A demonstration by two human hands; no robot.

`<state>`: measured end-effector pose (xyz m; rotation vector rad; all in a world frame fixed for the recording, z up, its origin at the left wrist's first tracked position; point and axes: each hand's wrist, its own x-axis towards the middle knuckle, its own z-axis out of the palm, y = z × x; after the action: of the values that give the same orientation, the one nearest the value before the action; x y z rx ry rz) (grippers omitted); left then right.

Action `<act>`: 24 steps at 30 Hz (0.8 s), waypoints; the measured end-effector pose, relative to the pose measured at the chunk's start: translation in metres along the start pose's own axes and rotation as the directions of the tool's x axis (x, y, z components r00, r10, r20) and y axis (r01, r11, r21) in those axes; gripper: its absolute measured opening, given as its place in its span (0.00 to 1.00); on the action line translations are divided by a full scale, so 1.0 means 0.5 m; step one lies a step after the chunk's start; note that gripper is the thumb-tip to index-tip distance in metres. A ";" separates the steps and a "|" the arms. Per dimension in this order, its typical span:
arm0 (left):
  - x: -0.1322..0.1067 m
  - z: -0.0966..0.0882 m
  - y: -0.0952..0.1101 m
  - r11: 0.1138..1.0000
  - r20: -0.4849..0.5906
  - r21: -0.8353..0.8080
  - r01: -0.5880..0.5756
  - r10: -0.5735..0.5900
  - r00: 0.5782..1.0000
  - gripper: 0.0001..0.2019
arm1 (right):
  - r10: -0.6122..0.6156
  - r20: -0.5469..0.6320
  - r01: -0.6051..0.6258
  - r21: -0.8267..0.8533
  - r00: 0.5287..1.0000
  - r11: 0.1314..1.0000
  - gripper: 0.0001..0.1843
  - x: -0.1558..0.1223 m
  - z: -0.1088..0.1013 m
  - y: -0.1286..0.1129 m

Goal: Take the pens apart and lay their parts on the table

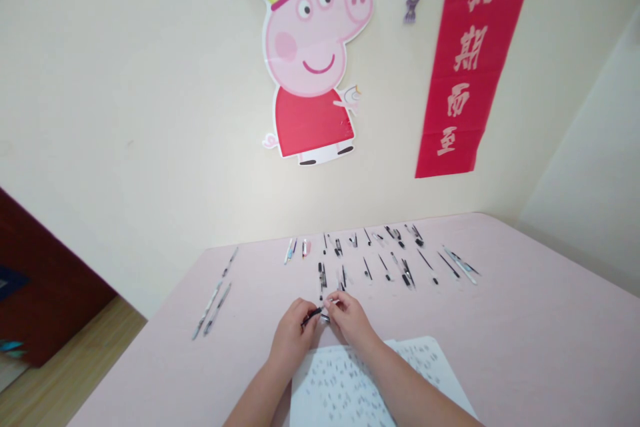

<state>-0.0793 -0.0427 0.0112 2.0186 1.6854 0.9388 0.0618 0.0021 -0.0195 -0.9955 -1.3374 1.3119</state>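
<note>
Both my hands meet at the middle of a pink table (pixel 525 333). My left hand (pixel 291 340) is closed around a thin black pen part (pixel 313 314) that points up and to the right. My right hand (pixel 350 319) pinches the other end of that part, or a small clear piece on it; I cannot tell which. Just beyond my fingers lie rows of taken-apart pens (pixel 395 260): black refills, clear barrels and caps, spread out toward the wall.
A white sheet with small grey marks (pixel 425 363) lies under my forearms at the near edge. Three assembled pens (pixel 215 303) lie at the table's left. A cartoon pig sticker (pixel 313 60) and a red banner (pixel 465 60) hang on the cream wall.
</note>
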 end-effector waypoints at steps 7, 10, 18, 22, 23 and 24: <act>0.001 0.005 -0.013 1.000 -0.012 0.023 -0.001 0.002 1.000 0.07 | 0.119 -0.006 -0.115 0.198 0.993 0.973 0.19 0.003 0.004 -0.001; 0.001 0.005 -0.014 0.999 -0.016 0.032 0.005 -0.005 1.000 0.07 | 0.120 -0.047 -0.109 0.185 0.992 0.977 0.19 0.003 0.000 0.002; 0.001 0.003 -0.016 0.999 -0.051 0.048 0.020 -0.018 0.999 0.08 | -0.005 -0.107 0.009 0.035 0.994 0.999 0.14 0.002 -0.007 0.006; 0.004 0.004 -0.028 0.997 -0.122 0.046 0.059 -0.053 0.991 0.09 | -0.231 -0.060 0.217 -0.184 0.971 0.959 0.10 -0.002 -0.003 0.004; 0.005 0.004 -0.031 0.997 -0.138 0.042 0.072 -0.065 0.988 0.09 | -0.260 -0.033 0.246 -0.233 0.965 0.941 0.10 -0.003 -0.002 0.004; 0.005 0.005 -0.034 0.996 -0.149 0.036 0.085 -0.079 0.986 0.10 | -0.273 -0.006 0.261 -0.274 0.962 0.926 0.10 -0.005 -0.001 0.005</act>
<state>-0.0897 -0.0359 -0.0006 1.9313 1.8659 1.0558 0.0625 0.0000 -0.0220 -0.9765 -1.5867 0.9124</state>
